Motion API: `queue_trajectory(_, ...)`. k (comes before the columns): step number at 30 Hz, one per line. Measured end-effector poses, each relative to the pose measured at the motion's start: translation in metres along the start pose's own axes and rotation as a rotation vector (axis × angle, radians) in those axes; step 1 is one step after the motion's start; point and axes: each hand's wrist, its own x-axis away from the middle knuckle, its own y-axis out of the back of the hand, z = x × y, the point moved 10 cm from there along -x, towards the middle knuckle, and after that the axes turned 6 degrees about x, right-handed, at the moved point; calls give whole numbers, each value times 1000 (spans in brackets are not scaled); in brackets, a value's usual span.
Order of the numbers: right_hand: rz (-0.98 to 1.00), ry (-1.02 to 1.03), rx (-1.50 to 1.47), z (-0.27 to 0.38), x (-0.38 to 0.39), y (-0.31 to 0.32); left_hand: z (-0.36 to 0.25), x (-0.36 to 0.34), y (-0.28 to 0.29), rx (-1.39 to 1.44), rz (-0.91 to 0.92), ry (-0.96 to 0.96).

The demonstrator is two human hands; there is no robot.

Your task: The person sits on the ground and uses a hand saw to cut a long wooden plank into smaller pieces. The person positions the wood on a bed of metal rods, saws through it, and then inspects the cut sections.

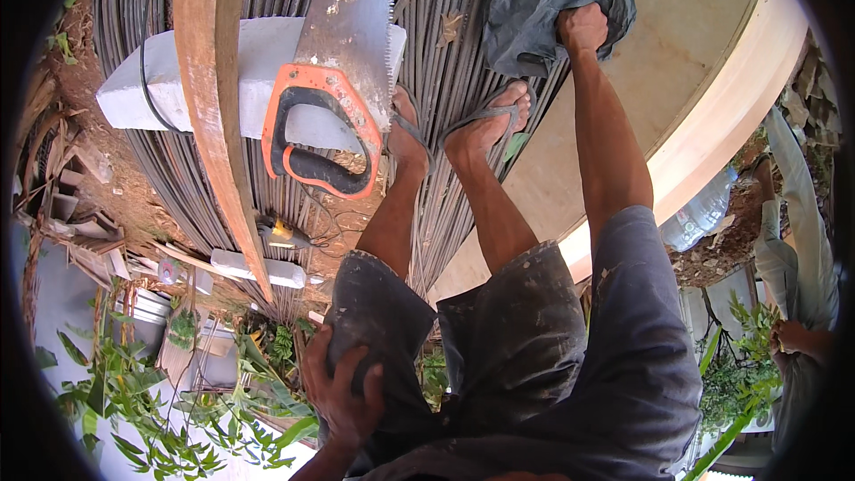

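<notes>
My right hand (584,28), arm stretched out, is closed in a fist on a crumpled dark grey plastic bag (530,13), which lies partly over long thin metal rods. What the bag holds, if anything, I cannot see. My left hand (346,387) rests on my left thigh, fingers apart, with nothing in it. A handsaw (347,27) with an orange and black handle lies near my left foot, across a pale block (160,80). Beside the saw, a long wooden plank (209,80) crosses the same block.
Bundled metal rods (445,27) run beneath my sandalled feet. A broad pale board (641,98) with a curved-looking edge lies at right. A yellow and black power tool (283,232) sits left with its cord. At far right stands another person (793,240), near a clear plastic bottle (699,214).
</notes>
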Motion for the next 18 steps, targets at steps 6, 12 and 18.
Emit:
queue_trajectory(6,82,199,35,5,-1,-2,-7,0,-2,11,23,-11)
queue_trajectory(12,9,296,-129,-25,11,-1,0,1,-3,-2,28,-17)
queue_trajectory(18,24,259,-63,-28,1,2,3,-3,3,20,11,-33)
